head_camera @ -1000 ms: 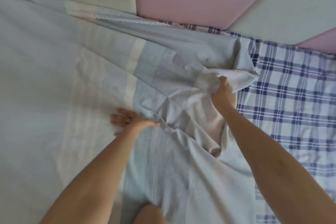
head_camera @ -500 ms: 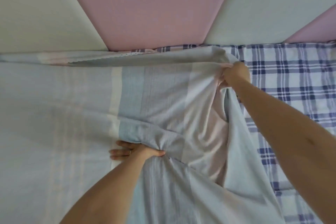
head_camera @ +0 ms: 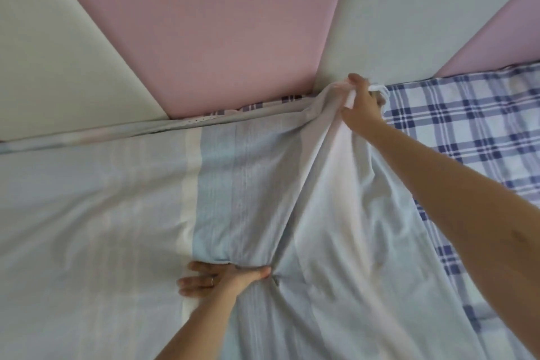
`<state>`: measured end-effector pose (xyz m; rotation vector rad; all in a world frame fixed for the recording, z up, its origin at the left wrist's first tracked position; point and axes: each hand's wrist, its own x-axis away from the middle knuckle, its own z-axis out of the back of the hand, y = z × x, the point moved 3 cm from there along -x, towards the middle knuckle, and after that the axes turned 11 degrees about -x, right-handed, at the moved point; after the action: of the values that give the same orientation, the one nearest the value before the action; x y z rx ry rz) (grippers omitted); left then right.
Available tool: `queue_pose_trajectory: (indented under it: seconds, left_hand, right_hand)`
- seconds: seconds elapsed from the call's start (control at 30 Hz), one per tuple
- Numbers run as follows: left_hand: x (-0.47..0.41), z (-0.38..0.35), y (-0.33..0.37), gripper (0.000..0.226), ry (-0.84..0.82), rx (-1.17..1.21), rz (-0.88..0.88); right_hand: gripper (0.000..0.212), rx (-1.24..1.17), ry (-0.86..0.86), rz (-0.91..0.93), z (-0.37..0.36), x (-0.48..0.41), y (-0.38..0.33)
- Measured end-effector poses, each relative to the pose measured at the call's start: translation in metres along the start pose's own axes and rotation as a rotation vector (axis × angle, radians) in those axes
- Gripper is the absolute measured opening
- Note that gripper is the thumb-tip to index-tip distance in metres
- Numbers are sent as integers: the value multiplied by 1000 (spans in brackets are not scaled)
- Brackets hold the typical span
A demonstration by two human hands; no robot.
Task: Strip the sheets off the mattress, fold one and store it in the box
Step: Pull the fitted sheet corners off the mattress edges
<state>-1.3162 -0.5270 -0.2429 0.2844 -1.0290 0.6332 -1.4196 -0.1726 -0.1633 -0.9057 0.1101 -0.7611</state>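
A pale blue striped sheet [head_camera: 117,213] covers most of the bed. My right hand [head_camera: 361,105] grips a bunched corner of this sheet and holds it up near the padded wall. Fabric stretches in a taut ridge from that corner down to my left hand [head_camera: 222,276]. The left hand lies flat on the sheet with straight fingers, its thumb tucked against a fold. Under the lifted part lies a blue and white plaid sheet [head_camera: 467,131], exposed on the right. No box is in view.
A padded wall of pink panels [head_camera: 210,23] and pale panels [head_camera: 52,67] rises directly behind the bed. The striped sheet's far edge [head_camera: 146,130] runs along the foot of that wall.
My right hand has carried the sheet corner farther up and away, close to the wall, uncovering more plaid sheet. The left hand keeps pressing the same fold.
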Motion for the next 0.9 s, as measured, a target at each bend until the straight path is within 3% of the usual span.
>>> queue_pose_trajectory:
  seconds: [0.07,0.17,0.27,0.33,0.5,0.7,0.8,0.9]
  left_hand:
    - [4,0,-2,156,34,55,-111]
    - [0,12,-10,171,118,225,-143]
    - [-11,39,-3,123,215,-31,-281]
    - [-24,56,7,110,225,-160,-340]
    - [-37,71,39,129,127,-161,-352]
    - [-42,77,87,152,155,-74,-293]
    - [-49,72,103,177,131,78,-158]
    - [-56,63,116,178,145,138,-123]
  right_hand:
    - [70,94,-9,9,-7,6,-2]
    - [83,75,38,22,-5,2,3]
    - [95,173,66,63,4,-3,2]
    - [100,235,78,69,8,-5,-4]
    - [106,419,67,20,13,-11,-15]
    - [109,514,76,-12,6,-21,-6]
    - [111,541,45,-18,2,-28,7]
    - [104,576,8,-42,-7,-39,25]
